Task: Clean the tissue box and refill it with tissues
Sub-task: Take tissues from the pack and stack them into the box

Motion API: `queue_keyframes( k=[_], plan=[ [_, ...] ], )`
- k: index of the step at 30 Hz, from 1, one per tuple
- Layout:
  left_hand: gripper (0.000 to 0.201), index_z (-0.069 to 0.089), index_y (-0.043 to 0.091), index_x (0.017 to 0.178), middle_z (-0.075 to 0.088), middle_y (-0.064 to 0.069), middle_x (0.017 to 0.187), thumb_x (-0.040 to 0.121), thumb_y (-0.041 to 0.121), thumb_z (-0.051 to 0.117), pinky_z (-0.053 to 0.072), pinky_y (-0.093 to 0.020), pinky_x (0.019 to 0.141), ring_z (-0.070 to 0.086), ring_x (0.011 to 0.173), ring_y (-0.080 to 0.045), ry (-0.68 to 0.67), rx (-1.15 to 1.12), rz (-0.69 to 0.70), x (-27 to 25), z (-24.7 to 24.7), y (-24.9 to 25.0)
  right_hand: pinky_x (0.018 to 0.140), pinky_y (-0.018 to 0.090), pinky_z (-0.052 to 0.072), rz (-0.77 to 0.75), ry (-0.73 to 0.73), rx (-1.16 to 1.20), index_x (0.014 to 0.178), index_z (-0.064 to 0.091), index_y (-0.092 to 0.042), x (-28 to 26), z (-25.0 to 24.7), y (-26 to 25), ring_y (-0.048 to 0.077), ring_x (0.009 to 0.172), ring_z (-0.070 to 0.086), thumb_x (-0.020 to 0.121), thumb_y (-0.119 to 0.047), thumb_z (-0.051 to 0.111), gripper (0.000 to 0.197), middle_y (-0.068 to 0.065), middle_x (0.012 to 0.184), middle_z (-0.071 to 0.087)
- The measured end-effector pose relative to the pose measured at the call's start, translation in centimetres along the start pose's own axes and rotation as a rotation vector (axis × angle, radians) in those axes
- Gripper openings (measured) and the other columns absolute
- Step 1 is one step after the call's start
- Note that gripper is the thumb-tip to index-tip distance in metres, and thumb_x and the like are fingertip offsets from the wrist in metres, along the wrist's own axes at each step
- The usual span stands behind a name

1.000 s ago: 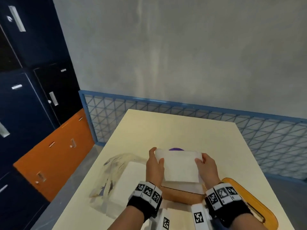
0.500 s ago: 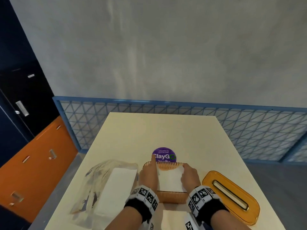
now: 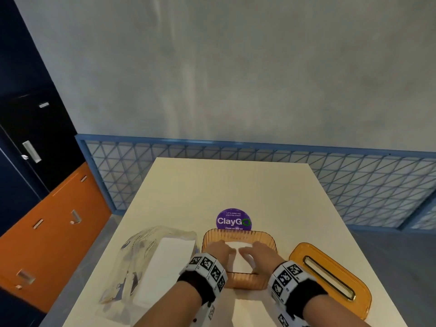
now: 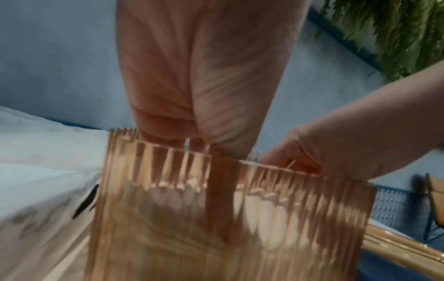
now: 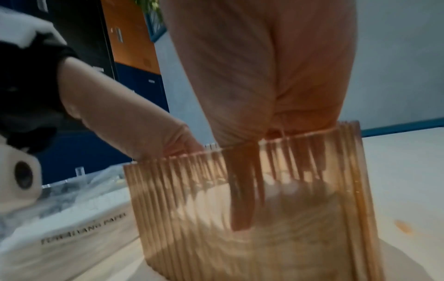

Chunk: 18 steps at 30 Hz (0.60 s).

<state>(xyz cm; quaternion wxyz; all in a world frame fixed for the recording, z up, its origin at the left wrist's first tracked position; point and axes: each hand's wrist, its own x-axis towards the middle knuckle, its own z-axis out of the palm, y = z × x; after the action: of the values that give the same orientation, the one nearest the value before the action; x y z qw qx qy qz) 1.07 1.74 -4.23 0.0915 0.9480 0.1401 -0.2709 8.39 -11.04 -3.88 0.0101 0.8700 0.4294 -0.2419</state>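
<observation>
At lower centre of the head view, inside the ribbed amber plastic tissue box on the cream bench, left hand and right hand press flat-fingered on the white tissue stack, gripping nothing.

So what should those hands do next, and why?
Probably lift both hands out and fetch the orange slotted lid. The left hand and right hand press the white tissue stack down inside the ribbed amber tissue box, and the lid lies apart on the table.
</observation>
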Motion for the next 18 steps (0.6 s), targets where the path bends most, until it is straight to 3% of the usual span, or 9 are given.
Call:
queue_keyframes(
  k=[3,8,12,14,16,18],
  plan=[
    [0.052,0.026,0.024,0.148,0.036,-0.017,0.145,0.099,0.014,0.040,0.033,-0.037,0.112,0.036,0.135,-0.033,-0.045,-0.017,-0.028,0.4,0.0,-0.3,0.100,0.035,0.042,0.034,-0.064,-0.047,0.138,0.039,-0.021,0.2,-0.1,0.2,0.033,0.120,0.050,0.097,-0.016,0.044,0.042,0.015,0.133,0.043],
    [0.050,0.027,0.020,0.148,0.034,-0.018,0.144,0.100,0.018,0.039,0.034,-0.040,0.111,0.036,0.134,-0.036,-0.072,0.033,-0.017,0.0,0.2,0.6,0.099,0.036,0.044,0.012,-0.090,-0.095,0.141,0.036,-0.020,0.1,0.2,0.4,0.034,0.118,0.051,0.094,-0.008,0.048,0.050,0.015,0.133,0.040],
    [0.051,0.026,0.021,0.148,0.035,-0.017,0.143,0.099,0.017,0.039,0.036,-0.040,0.110,0.038,0.133,-0.036,-0.072,-0.031,-0.031,-0.5,0.0,0.7,0.101,0.032,0.039,0.013,-0.105,-0.094,0.143,0.034,-0.027,0.1,-0.9,0.1,0.030,0.123,0.046,0.099,-0.023,0.042,0.046,0.014,0.137,0.039],
    [0.053,0.030,0.023,0.147,0.038,-0.015,0.141,0.097,0.012,0.044,0.037,-0.039,0.109,0.040,0.132,-0.033,-0.048,-0.057,-0.017,-0.7,-0.1,0.5,0.105,0.032,0.036,0.020,-0.081,-0.099,0.142,0.037,-0.024,-0.1,-1.5,-0.1,0.028,0.128,0.044,0.098,-0.020,0.043,0.045,0.012,0.140,0.040],
    [0.049,0.041,0.021,0.141,0.044,-0.009,0.142,0.094,0.012,0.050,0.037,-0.035,0.109,0.043,0.131,-0.026,0.111,-0.164,0.009,-1.3,-0.5,0.0,0.105,0.032,0.036,0.014,0.044,-0.066,0.138,0.045,-0.020,-0.2,-2.3,0.1,0.026,0.127,0.046,0.095,-0.017,0.046,0.043,0.010,0.138,0.047],
    [0.042,0.049,0.021,0.134,0.053,-0.004,0.136,0.093,0.013,0.049,0.040,-0.032,0.103,0.049,0.125,-0.021,0.398,-0.329,0.015,-2.0,-1.2,-0.9,0.102,0.032,0.039,0.023,0.188,-0.025,0.136,0.047,-0.022,-0.2,-2.9,0.9,0.024,0.124,0.048,0.094,-0.017,0.047,0.042,0.008,0.132,0.052]
  ],
)
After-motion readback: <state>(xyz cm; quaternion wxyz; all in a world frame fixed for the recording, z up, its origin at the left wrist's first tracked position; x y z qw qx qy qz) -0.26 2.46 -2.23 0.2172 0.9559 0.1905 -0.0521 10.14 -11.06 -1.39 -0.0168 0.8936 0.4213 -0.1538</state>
